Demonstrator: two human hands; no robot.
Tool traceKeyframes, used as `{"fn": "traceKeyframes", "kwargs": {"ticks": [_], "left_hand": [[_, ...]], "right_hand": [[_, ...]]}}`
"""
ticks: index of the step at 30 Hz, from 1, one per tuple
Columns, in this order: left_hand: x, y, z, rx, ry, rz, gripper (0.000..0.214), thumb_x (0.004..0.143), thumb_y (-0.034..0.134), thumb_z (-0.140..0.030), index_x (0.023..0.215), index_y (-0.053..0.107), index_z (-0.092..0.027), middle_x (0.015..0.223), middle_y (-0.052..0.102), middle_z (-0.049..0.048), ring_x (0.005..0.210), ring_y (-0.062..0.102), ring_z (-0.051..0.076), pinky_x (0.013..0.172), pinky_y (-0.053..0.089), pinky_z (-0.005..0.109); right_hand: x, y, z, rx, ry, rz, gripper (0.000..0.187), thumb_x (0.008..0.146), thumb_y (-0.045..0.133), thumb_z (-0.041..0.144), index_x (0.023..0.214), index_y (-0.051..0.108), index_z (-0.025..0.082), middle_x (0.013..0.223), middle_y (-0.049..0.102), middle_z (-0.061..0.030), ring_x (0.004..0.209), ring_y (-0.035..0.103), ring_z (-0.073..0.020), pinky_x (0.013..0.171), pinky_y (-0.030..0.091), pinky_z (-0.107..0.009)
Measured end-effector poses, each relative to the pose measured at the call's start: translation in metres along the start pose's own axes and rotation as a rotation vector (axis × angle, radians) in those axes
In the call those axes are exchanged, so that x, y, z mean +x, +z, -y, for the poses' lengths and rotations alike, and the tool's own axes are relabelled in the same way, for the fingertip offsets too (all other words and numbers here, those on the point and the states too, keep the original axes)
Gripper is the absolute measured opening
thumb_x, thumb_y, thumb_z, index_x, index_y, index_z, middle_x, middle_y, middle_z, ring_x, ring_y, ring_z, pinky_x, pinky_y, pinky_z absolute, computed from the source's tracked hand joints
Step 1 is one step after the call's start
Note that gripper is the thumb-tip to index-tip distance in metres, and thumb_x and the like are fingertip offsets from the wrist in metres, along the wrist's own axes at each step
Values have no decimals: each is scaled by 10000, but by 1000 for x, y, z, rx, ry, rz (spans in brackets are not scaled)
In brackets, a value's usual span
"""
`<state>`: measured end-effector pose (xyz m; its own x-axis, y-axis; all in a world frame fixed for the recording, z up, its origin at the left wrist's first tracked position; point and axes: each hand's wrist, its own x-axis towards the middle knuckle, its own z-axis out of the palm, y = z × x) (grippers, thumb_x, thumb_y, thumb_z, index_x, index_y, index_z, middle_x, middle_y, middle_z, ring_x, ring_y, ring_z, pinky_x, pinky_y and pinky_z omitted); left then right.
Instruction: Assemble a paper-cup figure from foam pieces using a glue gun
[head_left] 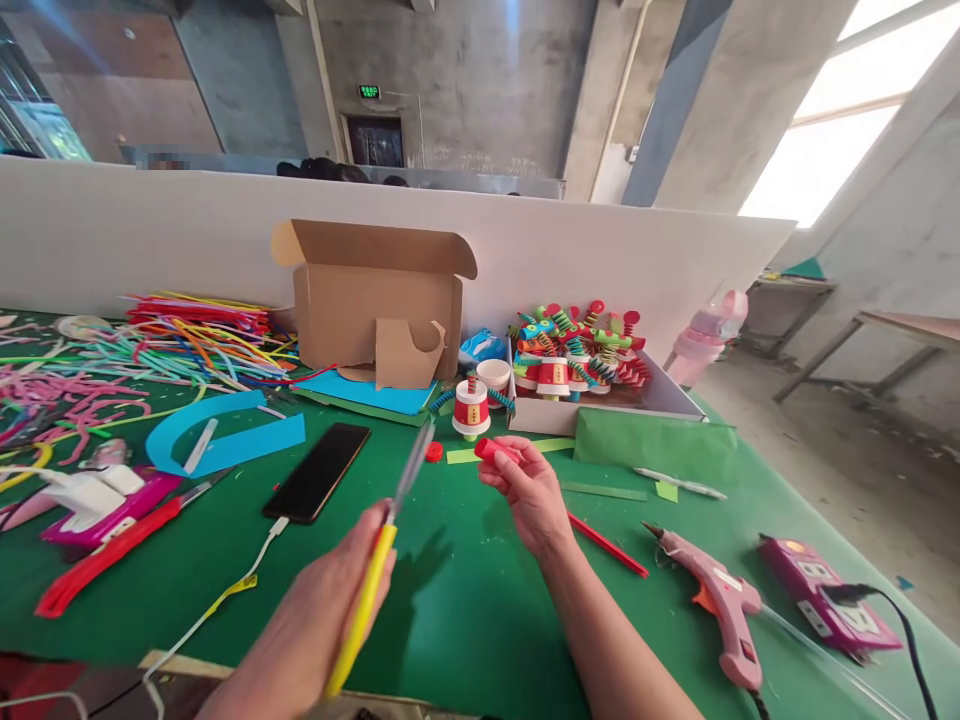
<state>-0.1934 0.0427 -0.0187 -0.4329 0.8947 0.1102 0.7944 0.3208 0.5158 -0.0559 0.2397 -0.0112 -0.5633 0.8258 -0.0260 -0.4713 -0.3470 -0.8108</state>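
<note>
1 glue gun [720,600] nr right hand [529,495]

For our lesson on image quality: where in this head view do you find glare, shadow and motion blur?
Head view: window at upper right blown out; left hand and scissors throw a dark shadow on the green mat; scissors blades blurred.

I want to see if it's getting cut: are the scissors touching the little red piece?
Apart. The head view shows green table between the blade tips of the scissors and the red piece pinched in the right hand.
</note>
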Motion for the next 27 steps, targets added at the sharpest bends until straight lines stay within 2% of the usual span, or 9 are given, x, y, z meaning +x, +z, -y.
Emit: {"fn": "traceKeyframes", "kwargs": {"ticks": [3,9,18,27], "left_hand": [[10,9,-27,26,96,120,443,935,317,-231,1372,385,-221,927,701,62,690,688,185,598,510,244],[24,8,-54,194,91,242,514,893,325,-116,1402,291,-177,1133,651,130,762,683,192,666,508,275],[27,6,-61,194,67,314,487,913,286,-106,1396,247,-157,1161,633,142,821,685,220,709,518,333],[28,6,-65,194,34,344,505,901,290,-79,1399,252,-152,1150,631,129,730,675,200,642,487,308]], "right_hand": [[1,-1,-2,-20,-22,-9,394,548,913,363,838,708,192,755,747,-3,637,688,-129,628,576,-239],[0,-1,-4,-26,-59,35,350,599,893,367,843,708,196,793,752,-12,687,695,-138,662,583,-252],[1,-2,-5,-33,-77,53,317,606,894,362,824,727,204,798,757,-5,688,680,-109,661,573,-207],[3,-3,-6,-48,-82,51,317,601,893,371,813,728,204,805,753,-12,713,681,-125,671,582,-229]]}}
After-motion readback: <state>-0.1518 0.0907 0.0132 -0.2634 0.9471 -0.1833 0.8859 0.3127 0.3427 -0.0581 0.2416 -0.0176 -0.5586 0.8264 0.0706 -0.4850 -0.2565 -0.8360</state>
